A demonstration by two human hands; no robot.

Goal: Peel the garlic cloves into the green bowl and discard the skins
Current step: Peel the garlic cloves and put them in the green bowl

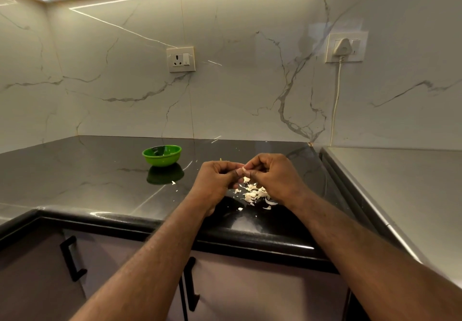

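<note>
Peeling looks midway: left hand (217,179) and right hand (271,174) pinch one pale garlic clove (241,170) mid-frame; papery white skins (255,192) lie undiscarded beneath, round green bowl (162,157) further left

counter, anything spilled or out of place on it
Yes: garlic skins lie in a loose pile on the black counter, below the left hand and right hand, which pinch a clove between them. A few stray flakes lie nearer the green bowl. Nothing looks damaged.

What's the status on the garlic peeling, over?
Left hand, right hand both pinching garlic clove. Skins piled on countertop below. Green bowl back left, path unblocked.
</note>
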